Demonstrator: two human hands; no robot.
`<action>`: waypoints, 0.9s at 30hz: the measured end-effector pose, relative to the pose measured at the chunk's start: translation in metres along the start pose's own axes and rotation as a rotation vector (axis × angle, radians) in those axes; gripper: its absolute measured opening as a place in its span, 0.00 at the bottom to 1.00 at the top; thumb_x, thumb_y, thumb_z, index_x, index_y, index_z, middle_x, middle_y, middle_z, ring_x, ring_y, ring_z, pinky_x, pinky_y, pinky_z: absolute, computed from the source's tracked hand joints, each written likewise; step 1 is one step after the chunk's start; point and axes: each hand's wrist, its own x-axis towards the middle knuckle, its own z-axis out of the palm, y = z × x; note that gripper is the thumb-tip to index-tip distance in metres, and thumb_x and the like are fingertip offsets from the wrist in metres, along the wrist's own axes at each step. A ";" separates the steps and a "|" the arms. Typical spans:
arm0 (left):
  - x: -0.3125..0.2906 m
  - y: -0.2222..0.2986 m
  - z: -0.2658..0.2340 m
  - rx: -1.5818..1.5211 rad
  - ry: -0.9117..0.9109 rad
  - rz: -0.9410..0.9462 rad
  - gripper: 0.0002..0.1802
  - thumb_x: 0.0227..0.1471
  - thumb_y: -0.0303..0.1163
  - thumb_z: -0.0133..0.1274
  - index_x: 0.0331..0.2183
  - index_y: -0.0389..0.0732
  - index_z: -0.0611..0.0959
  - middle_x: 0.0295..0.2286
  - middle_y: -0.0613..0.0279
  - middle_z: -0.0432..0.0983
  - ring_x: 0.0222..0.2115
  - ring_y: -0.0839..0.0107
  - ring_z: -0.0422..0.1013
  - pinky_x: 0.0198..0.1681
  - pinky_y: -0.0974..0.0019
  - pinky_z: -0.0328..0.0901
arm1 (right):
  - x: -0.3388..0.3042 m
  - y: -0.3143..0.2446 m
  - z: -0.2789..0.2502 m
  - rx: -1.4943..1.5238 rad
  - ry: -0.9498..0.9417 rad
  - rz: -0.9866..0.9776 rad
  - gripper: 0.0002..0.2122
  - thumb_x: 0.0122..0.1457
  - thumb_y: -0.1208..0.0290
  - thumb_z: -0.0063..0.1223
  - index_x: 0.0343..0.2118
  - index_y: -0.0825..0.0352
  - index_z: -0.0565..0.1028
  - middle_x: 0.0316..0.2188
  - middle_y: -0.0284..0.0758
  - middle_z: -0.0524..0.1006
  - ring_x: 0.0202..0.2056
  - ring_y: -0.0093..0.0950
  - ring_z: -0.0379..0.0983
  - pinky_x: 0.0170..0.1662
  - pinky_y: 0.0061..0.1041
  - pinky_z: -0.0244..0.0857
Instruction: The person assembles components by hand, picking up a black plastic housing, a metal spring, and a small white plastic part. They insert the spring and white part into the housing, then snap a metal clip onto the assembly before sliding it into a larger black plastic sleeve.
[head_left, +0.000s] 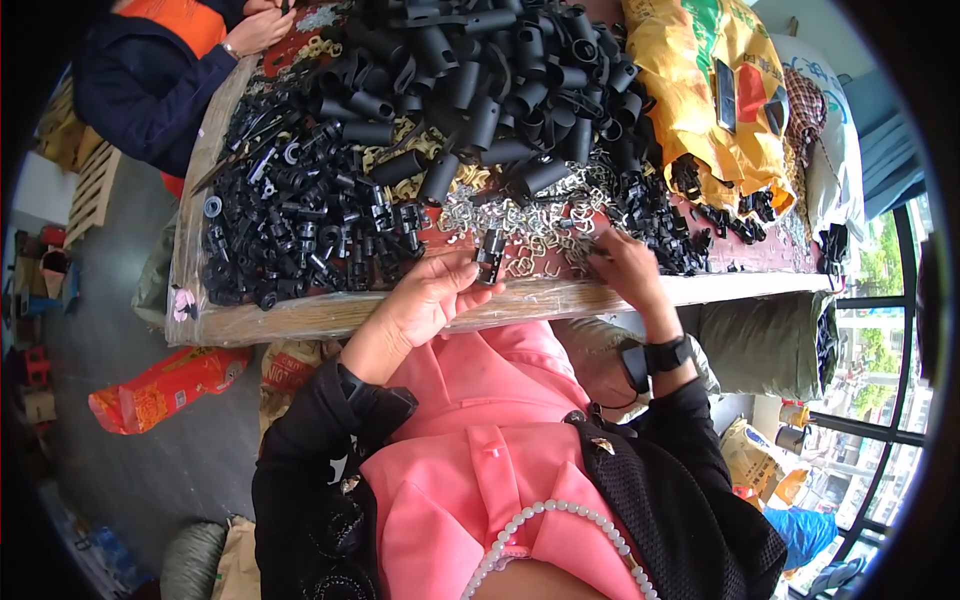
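My left hand is closed on a small black plastic part with a cylindrical shape, held upright above the table's near edge. Over on the right, my right hand reaches down at the edge of a spread of small silvery metal clips. Its fingers are bent and partly hidden, so whether they grip a clip does not show. Left of my left hand lies a heap of small black plastic parts. Behind the clips rises a big pile of black tubes, with cream-coloured pieces among them.
A yellow woven sack stands on the table's right side, with black pieces at its mouth. Another person's hand is at the far left corner. The wooden table edge runs before me. A red bag lies on the floor.
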 end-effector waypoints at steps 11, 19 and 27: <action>0.004 -0.002 0.006 -0.013 0.037 0.063 0.11 0.48 0.29 0.45 0.37 0.38 0.72 0.35 0.54 0.70 0.35 0.65 0.68 0.38 0.69 0.63 | 0.037 -0.024 0.016 0.638 0.128 0.097 0.06 0.50 0.72 0.46 0.27 0.68 0.71 0.17 0.36 0.72 0.20 0.27 0.71 0.23 0.25 0.61; 0.009 -0.008 0.011 -0.008 0.049 0.084 0.09 0.47 0.31 0.46 0.33 0.39 0.73 0.34 0.57 0.71 0.33 0.70 0.68 0.35 0.71 0.62 | 0.030 -0.013 0.023 0.513 0.367 -0.067 0.06 0.51 0.73 0.45 0.24 0.69 0.73 0.13 0.31 0.68 0.15 0.19 0.62 0.20 0.18 0.57; 0.016 -0.009 0.009 -0.033 0.034 0.119 0.10 0.47 0.31 0.46 0.35 0.40 0.73 0.34 0.59 0.71 0.33 0.72 0.68 0.37 0.71 0.61 | 0.020 -0.046 0.010 1.730 -0.254 0.388 0.07 0.51 0.71 0.47 0.26 0.69 0.73 0.16 0.27 0.69 0.15 0.16 0.60 0.21 0.12 0.58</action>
